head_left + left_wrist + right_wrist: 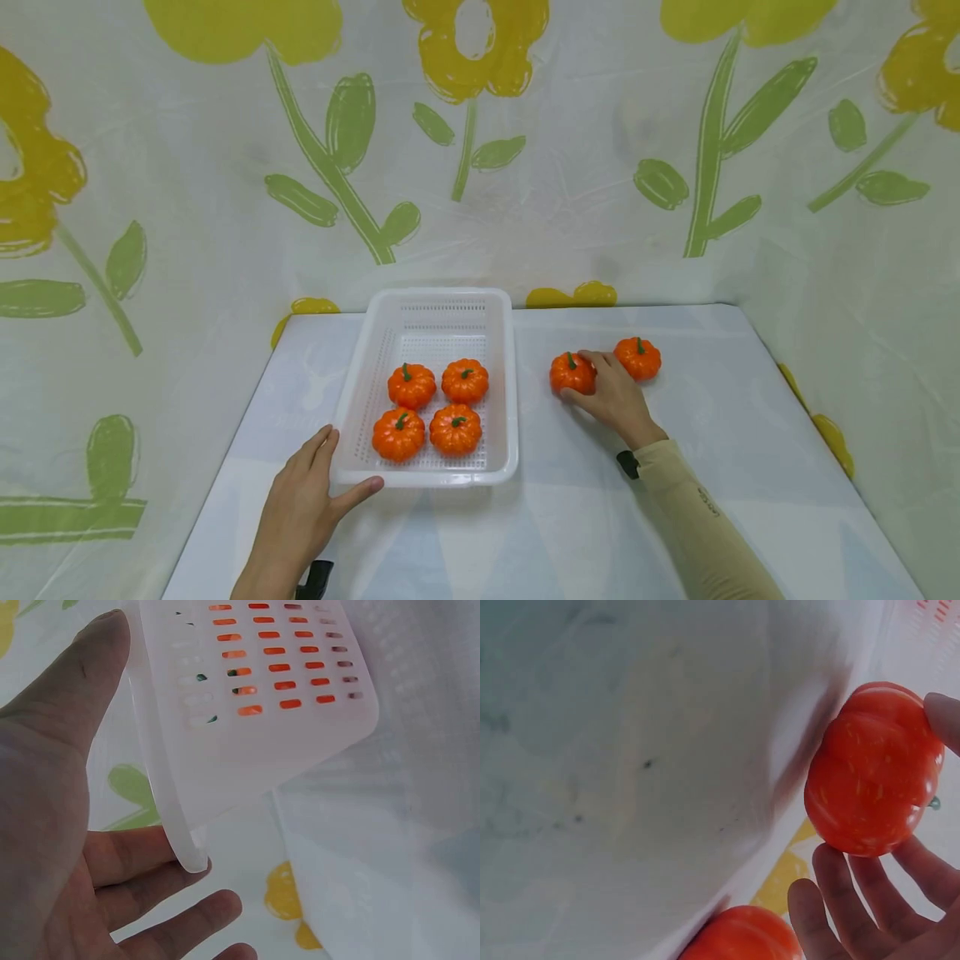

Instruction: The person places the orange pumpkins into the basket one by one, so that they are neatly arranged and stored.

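A white plastic basket (427, 478) holds several small orange pumpkins (455, 430) with green stems. At its near left corner rests my left hand (303, 492), fingers and thumb extended against the rim (174, 817). On the table right of the basket, my right hand (611, 396) grips another small pumpkin (568, 372) between thumb and fingers. The right wrist view has this pumpkin (874, 769) from the side, thumb on one side and fingertips on the other. Just behind that hand lies one more pumpkin (638, 358), partly visible in the right wrist view.
A pale cloth covers the table (465, 542). Behind and beside it hangs a light backdrop (570, 183) printed with yellow flowers and green stems. The basket stands near the table's back edge.
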`<state>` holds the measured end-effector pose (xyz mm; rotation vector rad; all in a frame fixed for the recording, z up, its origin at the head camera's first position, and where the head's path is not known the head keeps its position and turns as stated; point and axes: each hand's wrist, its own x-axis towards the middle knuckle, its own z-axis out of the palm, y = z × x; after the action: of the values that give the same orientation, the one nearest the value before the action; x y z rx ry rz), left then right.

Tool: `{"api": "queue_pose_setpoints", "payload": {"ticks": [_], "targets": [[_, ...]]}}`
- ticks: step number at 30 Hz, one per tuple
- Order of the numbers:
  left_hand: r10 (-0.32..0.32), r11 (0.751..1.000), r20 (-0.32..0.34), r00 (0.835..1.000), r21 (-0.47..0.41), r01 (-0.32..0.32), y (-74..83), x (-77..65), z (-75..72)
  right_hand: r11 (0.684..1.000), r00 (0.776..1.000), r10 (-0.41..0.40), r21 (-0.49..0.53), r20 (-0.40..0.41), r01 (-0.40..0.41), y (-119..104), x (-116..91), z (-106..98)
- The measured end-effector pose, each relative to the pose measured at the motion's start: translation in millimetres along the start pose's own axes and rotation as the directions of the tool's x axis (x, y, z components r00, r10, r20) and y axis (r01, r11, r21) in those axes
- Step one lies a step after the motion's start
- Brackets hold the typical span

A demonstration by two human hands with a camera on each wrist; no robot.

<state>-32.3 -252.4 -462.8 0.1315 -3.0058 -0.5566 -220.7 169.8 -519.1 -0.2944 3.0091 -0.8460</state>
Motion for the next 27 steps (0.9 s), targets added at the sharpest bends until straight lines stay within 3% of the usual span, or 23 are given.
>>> {"api": "queue_pose_setpoints", "payload": {"ticks": [6,16,27], "targets": [[-0.021,1.000,0.015,1.000,0.005,0.021,0.7,-0.2,-0.3,0.998,0.998,-0.035,0.050,-0.050,0.037,-3.5,1.5,-1.0],[0.004,1.000,-0.002,1.000,-0.004,-0.004,0.5,0.5,-1.0,0.987,0.978,-0.132,0.066,-0.159,0.144,-15.7,10.2,-8.4],[-0.024,1.000,0.011,1.000,-0.004,0.025,0.6,1.9,0.5,0.971,0.967,-0.206,0.088,-0.148,0.220,-58.6,29.1,-30.1]]}}
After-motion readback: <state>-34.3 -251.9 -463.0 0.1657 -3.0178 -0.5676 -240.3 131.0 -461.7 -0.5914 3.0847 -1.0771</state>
